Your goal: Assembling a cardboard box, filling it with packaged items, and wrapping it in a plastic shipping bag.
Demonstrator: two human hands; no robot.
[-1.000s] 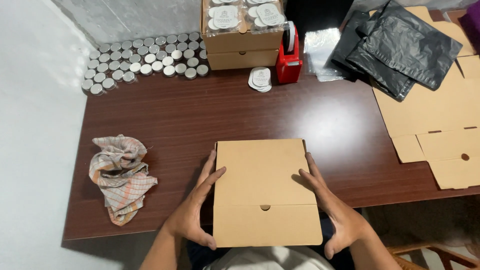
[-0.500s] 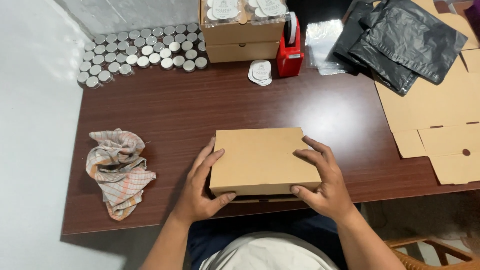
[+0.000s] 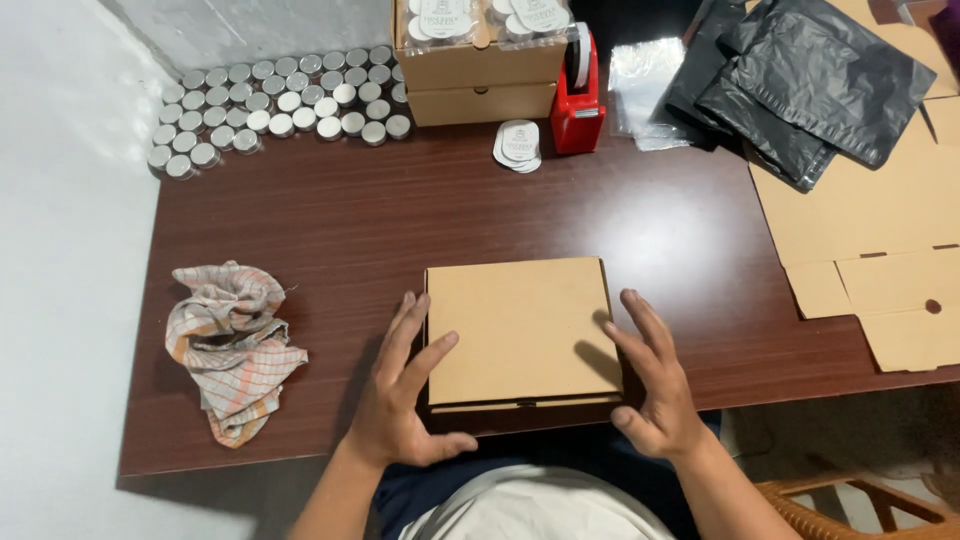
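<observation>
Since half a second ago, both hands have released the flat brown cardboard box (image 3: 520, 333) and drawn back to its sides, and the box now lies flat and closed on the dark brown wooden table (image 3: 330, 215), at the near edge. Left hand (image 3: 405, 395): fingers spread and open, holding nothing; the fingertips (image 3: 412, 305) rest at or just beside the box's left edge, though contact cannot be confirmed. Right hand (image 3: 655, 385): fingers likewise spread and open, gripping nothing, with the fingertips (image 3: 632, 300) just beside the box's right edge.

Left of the left-hand fingers, well apart, lies a crumpled checked cloth (image 3: 232, 345). Beyond the fingertips of both hands, at the far side of the table, stand rows of small round silver-lidded tins (image 3: 275, 110), a stack of brown cardboard boxes (image 3: 480, 75), a small pile of round white labels (image 3: 518, 145) and a red tape dispenser (image 3: 578, 100). Right of the right-hand fingers lie flat unfolded cardboard blanks (image 3: 870, 260), with black plastic bags (image 3: 810, 80) and a clear plastic sleeve (image 3: 645, 90) beyond them.
</observation>
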